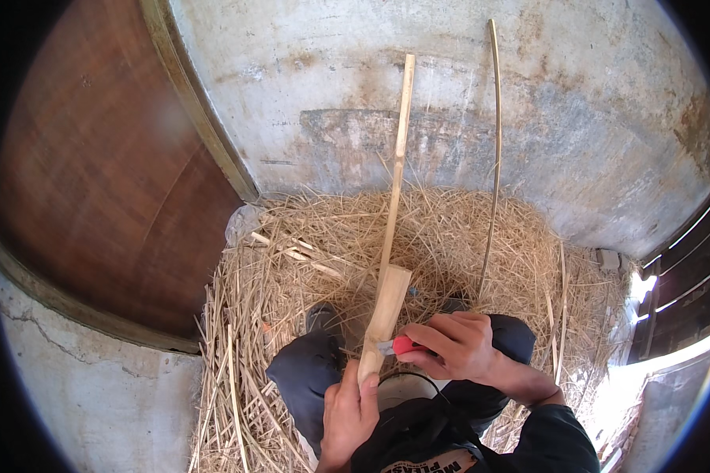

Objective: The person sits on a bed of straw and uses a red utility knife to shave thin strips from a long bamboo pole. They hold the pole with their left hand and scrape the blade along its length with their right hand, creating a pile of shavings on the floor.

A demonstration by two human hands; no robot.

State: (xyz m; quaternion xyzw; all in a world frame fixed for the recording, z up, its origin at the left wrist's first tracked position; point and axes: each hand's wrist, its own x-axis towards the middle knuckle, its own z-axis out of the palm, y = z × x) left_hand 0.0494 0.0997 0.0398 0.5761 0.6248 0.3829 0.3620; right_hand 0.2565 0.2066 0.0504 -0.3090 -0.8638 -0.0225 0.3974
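Observation:
My left hand is closed around the lower end of a pale piece of wood, which tilts up and away from me between my knees. My right hand grips the red handle of a utility knife. Its grey tip lies against the wood just above my left thumb. Beyond the wood's top end, a long thin pale strip reaches up in front of the wall; whether the two touch, I cannot tell. The lowest part of the wood is hidden in my left hand.
Straw-like shavings and strips cover the floor around my legs. A second thin stick stands upright to the right, before a stained grey wall. A brown wooden door is at the left, and dark slats let in bright light at the right.

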